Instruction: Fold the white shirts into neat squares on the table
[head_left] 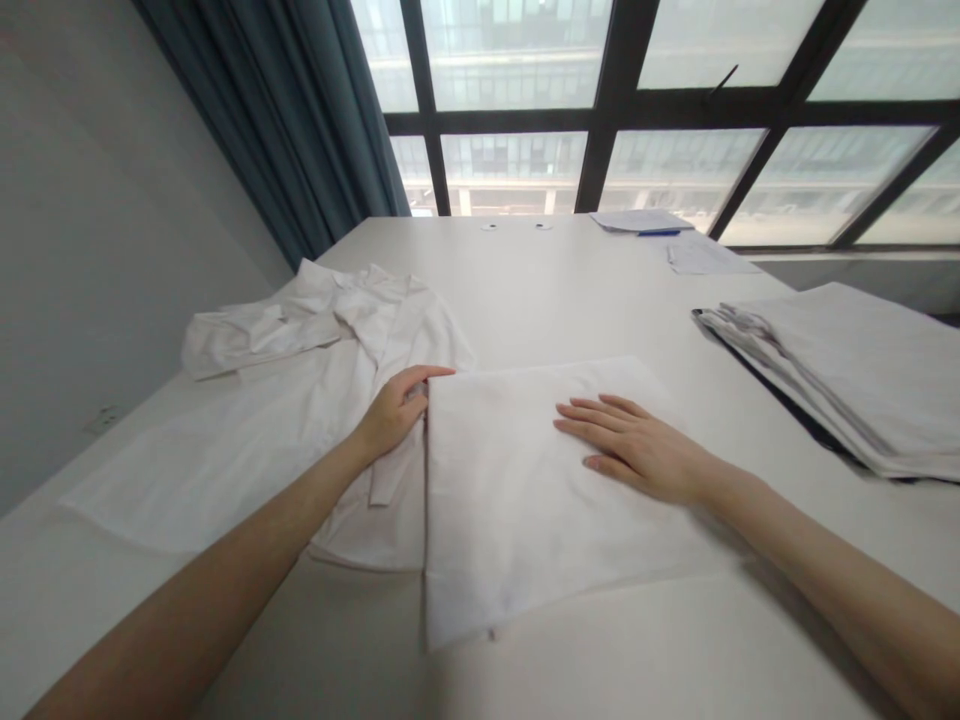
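Observation:
A folded white cloth [517, 500] lies in front of me on the white table, its near left corner reaching lowest. Whether it is a garment cannot be told from its plain upper face. My left hand [397, 405] grips the cloth's far left corner, index finger along the far edge and thumb at the left side. Flat on the cloth's right half rests my right hand [637, 450], its fingers stretched out. To the left a white shirt [277, 420] is spread out, rumpled around its collar and sleeves. Part of it is hidden by my left forearm and the folded cloth.
On the right sits a stack of white cloths [862, 370] on a dark backing. Papers [637, 220] and a blue pen [658, 233] lie near the table's [525, 300] far edge. Beyond stand a window [517, 170] and a blue curtain [300, 120].

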